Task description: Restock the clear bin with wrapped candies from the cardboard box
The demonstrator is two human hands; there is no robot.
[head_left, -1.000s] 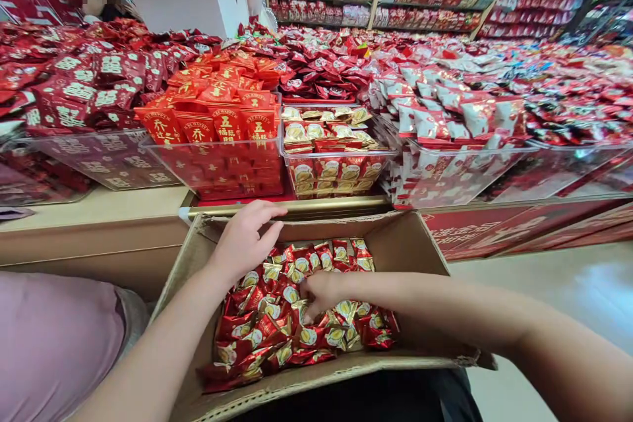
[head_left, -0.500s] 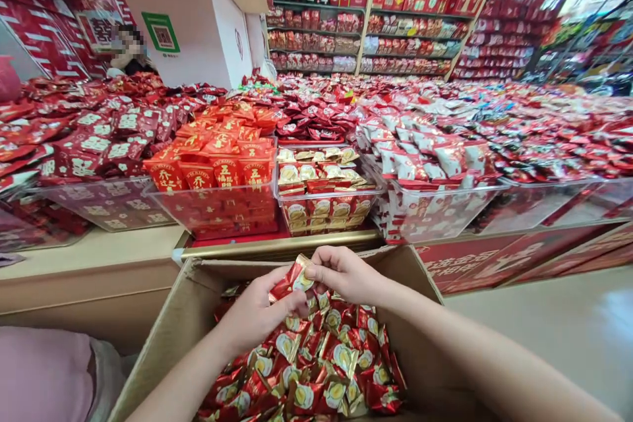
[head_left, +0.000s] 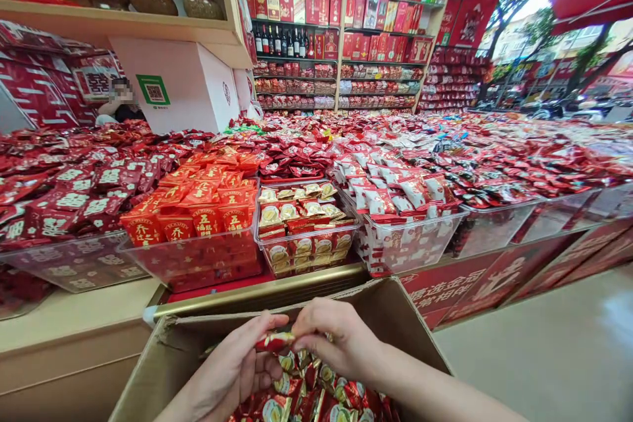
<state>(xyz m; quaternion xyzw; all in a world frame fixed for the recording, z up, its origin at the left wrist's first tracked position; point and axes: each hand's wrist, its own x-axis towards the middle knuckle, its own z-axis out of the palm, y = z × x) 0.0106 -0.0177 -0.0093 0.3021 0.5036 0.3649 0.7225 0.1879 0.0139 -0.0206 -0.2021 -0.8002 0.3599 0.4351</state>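
Note:
Above an open cardboard box (head_left: 171,343), my right hand (head_left: 341,336) pinches one end of a red and gold wrapped piece (head_left: 273,342). My left hand (head_left: 237,362) curls around the other side of that piece, its thumb and fingers touching or very near it. Many similar red and gold wrapped pieces (head_left: 301,402) lie loose in the box below both hands. Just behind the box, a clear bin (head_left: 306,241) holds rows of the same kind of wrapped piece.
Clear bins of orange-red packets (head_left: 192,257) and white-red packets (head_left: 410,237) flank the middle bin. A gold-edged counter (head_left: 267,290) runs behind the box. Shelves (head_left: 341,33) of bottles and boxes stand beyond. A person (head_left: 120,105) is at the back left.
The view has tilted up, so the box and hands sit lower. The wrapped piece has turned flatter between my hands, and my left hand's fingers have opened somewhat around it.

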